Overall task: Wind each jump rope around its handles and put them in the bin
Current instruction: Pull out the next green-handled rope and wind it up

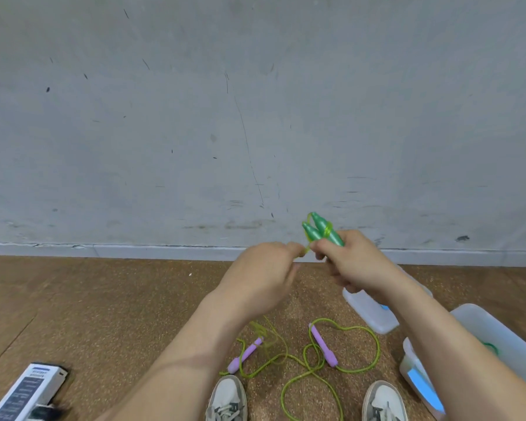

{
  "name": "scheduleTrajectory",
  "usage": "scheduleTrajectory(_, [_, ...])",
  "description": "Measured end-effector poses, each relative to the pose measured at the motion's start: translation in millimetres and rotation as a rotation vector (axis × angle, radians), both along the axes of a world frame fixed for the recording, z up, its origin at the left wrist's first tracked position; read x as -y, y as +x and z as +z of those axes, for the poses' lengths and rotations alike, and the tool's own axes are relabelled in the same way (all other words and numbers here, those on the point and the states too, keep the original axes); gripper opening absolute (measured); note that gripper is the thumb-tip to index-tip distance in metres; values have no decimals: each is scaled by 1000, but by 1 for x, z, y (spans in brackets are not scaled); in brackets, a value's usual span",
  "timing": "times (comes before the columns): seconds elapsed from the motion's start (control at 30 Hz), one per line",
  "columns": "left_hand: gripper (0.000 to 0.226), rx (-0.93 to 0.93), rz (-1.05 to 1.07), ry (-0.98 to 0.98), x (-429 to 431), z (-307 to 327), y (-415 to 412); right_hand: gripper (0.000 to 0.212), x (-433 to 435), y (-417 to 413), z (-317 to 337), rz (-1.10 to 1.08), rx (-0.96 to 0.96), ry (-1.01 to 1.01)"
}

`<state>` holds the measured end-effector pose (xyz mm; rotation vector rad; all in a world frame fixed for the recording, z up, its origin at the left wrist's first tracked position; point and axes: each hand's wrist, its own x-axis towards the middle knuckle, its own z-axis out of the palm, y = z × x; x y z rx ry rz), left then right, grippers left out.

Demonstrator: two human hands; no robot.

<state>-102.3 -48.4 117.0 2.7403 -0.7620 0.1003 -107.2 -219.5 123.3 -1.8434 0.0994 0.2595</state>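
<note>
The scuffed grey plaster wall (255, 101) and the speckled brown cork-like floor (104, 299) fill most of what I see. At the person's right stands a clear, hard-sided plastic bin (468, 311), with what looks like a green cord inside it. The right hand (349, 262) is curled round a pair of glossy green tapered plastic handles (319, 230), held side by side above the floor, with a few turns of thin translucent yellow-green cord (307, 249) around them. The left hand (264, 268) pinches that cord just beside the handles, and the slack trails down toward the floor. A second rope, with matte lilac handles (324, 344) and a springy green cord, lies loose near the white canvas shoes (228, 399).

The risk, I'd say, is slippage. The cord looks slick and stiff, so if the tension drops the turns could spring off those smooth, narrowing handles. The trailing slack could also snag the loose rope on the floor, since the two lie close together.
</note>
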Motion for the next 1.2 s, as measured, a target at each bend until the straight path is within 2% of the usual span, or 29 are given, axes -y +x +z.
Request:
scheduleTrajectory(0.07, [21,124,-44,78,0,8,-3,22,1,0,-1,37,16,-153])
scheduleTrajectory(0.13, [19,210,-76,101,-1,14,-5,21,0,0,0,67,16,-206])
scheduleTrajectory(0.3, [11,260,-161,-37,-2,24,-7,21,-5,-4,1,236,-35,-374])
scheduleTrajectory(0.37, [15,182,-133,-137,0,28,-10,22,-7,-7,2,338,-74,-415])
scheduleTrajectory(0.53, [21,-172,-76,-252,0,32,-11,16,-12,-15,3,561,-95,-544])
scheduleTrajectory(0.63, [19,-398,-53,-434,-9,33,-6,15,-9,-18,6,616,-148,-470])
scheduleTrajectory(0.7, [17,-558,-67,-568,-17,32,-1,21,-8,-20,8,655,-149,-416])
scheduleTrajectory(0.83, [22,-797,-174,-576,-25,26,3,30,-9,-25,8,731,-92,-477])
scheduleTrajectory(0.93, [20,-833,-202,-571,-25,25,3,26,-8,-27,10,739,-79,-456])
scheduleTrajectory(1.03, [13,-736,-167,-628,-28,28,5,21,-2,-23,11,658,-15,-336])
scheduleTrajectory(1.1, [13,-712,-159,-648,-27,28,6,19,0,-19,11,650,57,-334])
scheduleTrajectory(1.2, [16,-807,-208,-596,-27,22,8,20,-3,-20,10,699,60,-388])
